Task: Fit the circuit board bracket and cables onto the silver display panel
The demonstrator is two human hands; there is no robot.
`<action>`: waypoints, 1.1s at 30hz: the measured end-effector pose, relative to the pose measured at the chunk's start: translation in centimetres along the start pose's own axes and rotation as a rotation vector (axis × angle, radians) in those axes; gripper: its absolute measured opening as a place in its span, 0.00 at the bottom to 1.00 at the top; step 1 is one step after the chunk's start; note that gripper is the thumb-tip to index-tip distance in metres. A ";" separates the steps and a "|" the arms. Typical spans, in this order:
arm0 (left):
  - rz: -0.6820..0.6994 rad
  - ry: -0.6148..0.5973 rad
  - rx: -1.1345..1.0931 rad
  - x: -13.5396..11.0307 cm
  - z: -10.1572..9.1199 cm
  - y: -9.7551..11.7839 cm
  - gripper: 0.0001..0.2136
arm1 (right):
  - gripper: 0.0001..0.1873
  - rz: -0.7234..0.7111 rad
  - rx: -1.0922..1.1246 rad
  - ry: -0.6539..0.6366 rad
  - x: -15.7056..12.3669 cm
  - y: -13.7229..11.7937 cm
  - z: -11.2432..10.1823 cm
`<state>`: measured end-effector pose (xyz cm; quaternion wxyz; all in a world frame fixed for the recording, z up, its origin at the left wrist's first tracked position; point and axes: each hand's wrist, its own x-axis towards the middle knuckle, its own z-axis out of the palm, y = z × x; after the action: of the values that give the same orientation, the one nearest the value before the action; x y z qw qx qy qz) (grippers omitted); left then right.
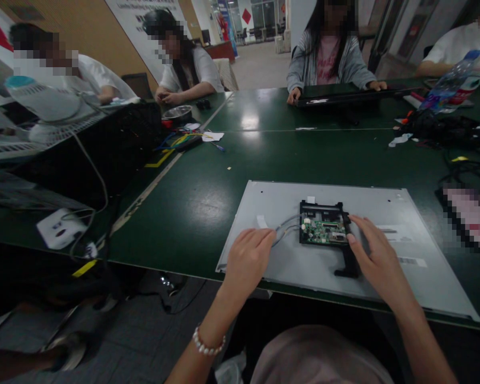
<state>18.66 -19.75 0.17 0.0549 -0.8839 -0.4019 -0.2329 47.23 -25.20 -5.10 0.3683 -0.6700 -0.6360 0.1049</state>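
A grey metal panel (424, 224) lies flat on the dark green table (208, 192) in front of me. Near its middle sits a black frame holding a green circuit board (323, 230), with thin grey wires (288, 224) running off to the left. My left hand (248, 258) rests on the panel with its fingers curled by those wires; whether it pinches them I cannot make out. My right hand (374, 250) lies against the right side of the black frame, fingers stretched out and touching it.
Several other people sit around the table. A long black device (356, 97) lies before the person at the far side. A plastic bottle (458, 80) and a black cable pile (444, 130) are at right. Coloured wires (182, 140), a metal bowl (177, 113), a white fan (44, 101) are at left.
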 end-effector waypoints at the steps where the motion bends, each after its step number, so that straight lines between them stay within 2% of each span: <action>1: -0.008 0.004 -0.001 -0.1 0.3 0.4 0.14 | 0.27 -0.001 0.002 0.010 0.0 -0.1 -0.1; 8: -0.054 0.058 0.004 -1.1 2.2 1.8 0.14 | 0.25 -0.088 -0.028 0.052 0.2 -1.9 -0.1; 14: -0.052 0.079 -0.035 -1.4 2.5 2.2 0.13 | 0.25 -0.199 0.027 -0.057 0.2 -5.0 1.5; 17: -0.039 0.090 -0.049 -1.7 2.5 2.3 0.12 | 0.25 -0.238 -0.016 -0.109 0.0 -6.1 2.5; 24: -0.010 0.143 -0.091 -2.3 3.0 2.6 0.11 | 0.24 -0.283 -0.182 -0.037 -0.1 -6.6 3.2; 27: 0.012 0.157 -0.111 -2.3 3.1 2.5 0.12 | 0.23 -0.340 -0.194 -0.069 0.1 -6.8 3.1; 33: -0.040 0.145 -0.146 -2.3 3.1 2.8 0.10 | 0.24 -0.386 -0.212 -0.152 -0.2 -8.2 3.5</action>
<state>20.52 -22.35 -3.38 0.0147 -0.8582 -0.3964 -0.3259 38.73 -24.79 -2.51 0.2601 -0.5612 -0.7856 0.0155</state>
